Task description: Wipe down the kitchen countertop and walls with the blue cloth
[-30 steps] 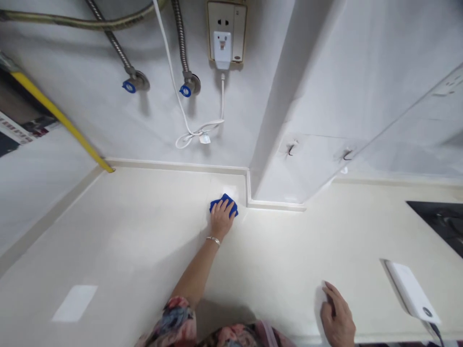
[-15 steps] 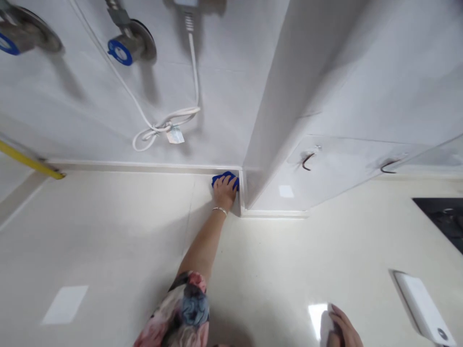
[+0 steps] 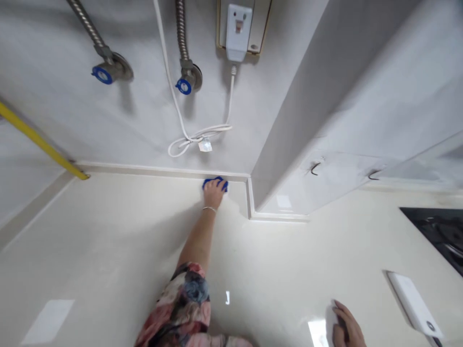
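- Left hand (image 3: 213, 193): fingers closed over blue cloth (image 3: 215, 183), holding it down on the counter (image 3: 108, 270)
- Cloth: under the fingertips, touching the back strip (image 3: 152, 170), just left of the wall corner
- Right hand (image 3: 347, 328): fingers curled on the counter; open or closed, cannot tell
- White box (image 3: 414, 303): just right of those fingers
- Coiled white cord (image 3: 197, 142): on the wall beyond the left fingers

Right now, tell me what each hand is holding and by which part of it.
The left hand pins a blue cloth under its palm and fingers, on the countertop by the wall. The right hand shows nothing held.
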### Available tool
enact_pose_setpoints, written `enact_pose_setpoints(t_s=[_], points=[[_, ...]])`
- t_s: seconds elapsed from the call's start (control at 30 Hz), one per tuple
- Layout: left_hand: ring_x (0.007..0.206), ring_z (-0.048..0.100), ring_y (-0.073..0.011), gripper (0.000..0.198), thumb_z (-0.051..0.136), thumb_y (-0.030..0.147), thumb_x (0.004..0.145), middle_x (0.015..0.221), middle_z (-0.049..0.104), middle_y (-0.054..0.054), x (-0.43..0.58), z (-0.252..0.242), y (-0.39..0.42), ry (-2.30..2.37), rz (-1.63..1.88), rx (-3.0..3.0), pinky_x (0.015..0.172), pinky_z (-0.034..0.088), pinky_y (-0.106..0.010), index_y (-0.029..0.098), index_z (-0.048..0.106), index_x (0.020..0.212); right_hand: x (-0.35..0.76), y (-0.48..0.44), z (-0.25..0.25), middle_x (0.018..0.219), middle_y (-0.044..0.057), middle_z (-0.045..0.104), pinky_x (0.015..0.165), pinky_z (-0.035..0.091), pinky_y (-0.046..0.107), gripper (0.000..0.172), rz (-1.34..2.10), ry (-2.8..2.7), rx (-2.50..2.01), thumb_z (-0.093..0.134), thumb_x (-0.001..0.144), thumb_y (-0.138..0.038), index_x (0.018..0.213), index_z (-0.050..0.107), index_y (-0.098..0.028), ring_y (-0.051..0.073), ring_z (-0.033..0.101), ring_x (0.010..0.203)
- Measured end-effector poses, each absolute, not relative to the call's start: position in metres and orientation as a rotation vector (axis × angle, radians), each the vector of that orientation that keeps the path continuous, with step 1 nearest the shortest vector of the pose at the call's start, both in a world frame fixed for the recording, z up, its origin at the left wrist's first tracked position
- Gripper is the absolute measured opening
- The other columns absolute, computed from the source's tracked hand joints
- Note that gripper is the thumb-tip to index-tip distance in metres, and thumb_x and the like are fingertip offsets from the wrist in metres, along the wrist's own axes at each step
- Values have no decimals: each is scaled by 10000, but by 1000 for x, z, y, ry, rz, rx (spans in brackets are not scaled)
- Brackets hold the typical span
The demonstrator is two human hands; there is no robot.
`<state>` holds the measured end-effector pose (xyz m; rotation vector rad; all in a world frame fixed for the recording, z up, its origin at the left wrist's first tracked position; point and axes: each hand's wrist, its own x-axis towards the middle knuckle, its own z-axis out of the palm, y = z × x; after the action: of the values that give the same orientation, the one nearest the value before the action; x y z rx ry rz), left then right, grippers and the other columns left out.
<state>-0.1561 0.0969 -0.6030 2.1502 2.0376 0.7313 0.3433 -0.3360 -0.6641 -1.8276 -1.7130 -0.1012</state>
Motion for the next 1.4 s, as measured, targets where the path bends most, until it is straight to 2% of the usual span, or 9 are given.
enact_pose_setpoints(t_s=[0.1, 0.23, 0.43, 0.57, 0.7, 0.97, 1.13, 1.4], points=[[1316, 460, -337, 442, 492, 348, 1003, 1447, 590, -144, -237, -604, 79, 2307, 776, 1967, 1178, 285, -533, 246, 642, 1406, 340, -336, -667, 1250, 110, 717, 898, 598, 519, 314, -100, -1700, -1851, 486, 911, -375, 1148, 651, -250, 345, 706, 1096], [1324, 445, -338, 464, 443, 371, 1021, 1452, 572, -163, -325, -609, 33, 2592, 816, 1778, 1180, 261, -541, 208, 621, 1418, 342, -336, -676, 1298, 124, 694, 950, 570, 542, 326, -77, -1666, -1892, 469, 913, -359, 1163, 636, -232, 346, 678, 1148], [1335, 433, -338, 494, 416, 395, 1020, 1468, 559, -170, -348, -604, -37, 2756, 806, 1669, 1176, 257, -532, 187, 608, 1425, 348, -334, -689, 1299, 133, 681, 976, 549, 552, 328, -78, -1688, -1851, 479, 876, -337, 1141, 633, -222, 338, 671, 1141], [1335, 447, -343, 495, 404, 381, 1014, 1459, 582, -167, -310, -598, -62, 2765, 825, 1643, 1165, 272, -537, 182, 618, 1414, 344, -331, -692, 1309, 120, 673, 1019, 532, 549, 327, -94, -1679, -1840, 469, 883, -306, 1162, 618, -224, 319, 660, 1161], [1342, 463, -349, 481, 428, 356, 1009, 1444, 605, -168, -246, -598, -91, 2582, 832, 1843, 1171, 301, -564, 198, 624, 1418, 339, -329, -690, 1335, 111, 658, 1064, 514, 513, 345, -99, -1672, -1824, 479, 870, -260, 1188, 608, -221, 290, 641, 1193], [1381, 471, -333, 469, 466, 354, 1009, 1479, 595, -109, -47, -606, -183, 1872, 639, 2306, 1221, 329, -590, 281, 607, 1450, 333, -322, -684, 1334, 125, 647, 1047, 518, 499, 342, -152, -1703, -1774, 451, 887, -202, 1199, 590, -199, 282, 620, 1203], [1435, 443, -300, 500, 526, 412, 991, 1508, 571, -61, 60, -613, -250, 1376, 611, 2458, 1264, 315, -562, 357, 555, 1487, 329, -321, -678, 1323, 130, 644, 1049, 511, 492, 346, -144, -1677, -1761, 438, 888, -176, 1196, 593, -194, 277, 612, 1199], [1418, 465, -271, 479, 536, 447, 1009, 1473, 598, -34, 86, -609, -278, 1257, 588, 2576, 1263, 313, -547, 337, 564, 1474, 327, -321, -665, 1298, 135, 656, 1025, 512, 471, 343, -167, -1675, -1695, 441, 880, -141, 1178, 606, -180, 266, 608, 1182]])
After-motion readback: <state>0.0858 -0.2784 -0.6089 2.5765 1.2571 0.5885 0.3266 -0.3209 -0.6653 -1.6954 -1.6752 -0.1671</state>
